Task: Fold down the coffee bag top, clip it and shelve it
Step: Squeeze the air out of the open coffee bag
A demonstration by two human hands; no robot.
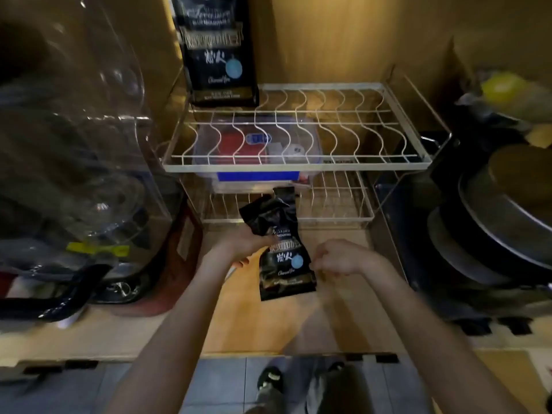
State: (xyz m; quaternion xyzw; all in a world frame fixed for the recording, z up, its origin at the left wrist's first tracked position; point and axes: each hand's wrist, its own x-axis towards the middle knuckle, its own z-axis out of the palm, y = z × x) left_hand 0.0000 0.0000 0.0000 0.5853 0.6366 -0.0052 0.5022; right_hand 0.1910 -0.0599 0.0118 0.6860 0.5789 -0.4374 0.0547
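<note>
A black coffee bag (283, 264) with white lettering and a pale blue dot stands on the wooden counter in front of a white wire rack (298, 167). Its top is crumpled and twisted, leaning toward the rack. My left hand (245, 245) grips the bag around its upper middle. My right hand (337, 256) sits beside the bag's right edge with fingers curled; whether it holds anything is unclear. No clip is visible. A second, taller black coffee bag (221, 52) stands upright on the rack's top shelf at the back left.
A clear plastic box (257, 144) with small items sits under the rack's top shelf. Clear plastic containers (74, 144) crowd the left. Stacked dark pans (493, 228) fill the right. The counter edge (268, 352) runs below my forearms.
</note>
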